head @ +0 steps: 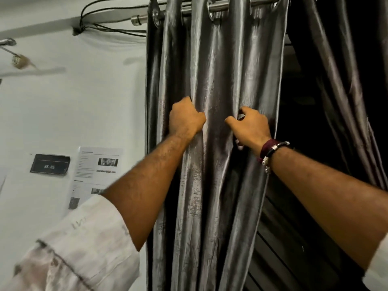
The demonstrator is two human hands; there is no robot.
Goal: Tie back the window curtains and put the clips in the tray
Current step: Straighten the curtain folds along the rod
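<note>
Head view, room: white painted wall (pixel 69 114) bearing a small black label plate (pixel 50 166) and a printed paper sheet (pixel 96 171), black cables (pixel 109 28) strung above, and a steel curtain rod (pixel 235 5) at top. Head view, task item: shiny grey eyelet curtain (pixel 216 70) hanging in gathered folds from the rod, a second grey curtain (pixel 340 80) at right, dark window between them. Hands: left hand (pixel 185 118) with fingers curled into a fold of the near curtain; right hand (pixel 249 127), bracelets at the wrist, pinching another fold just beside it.
</note>
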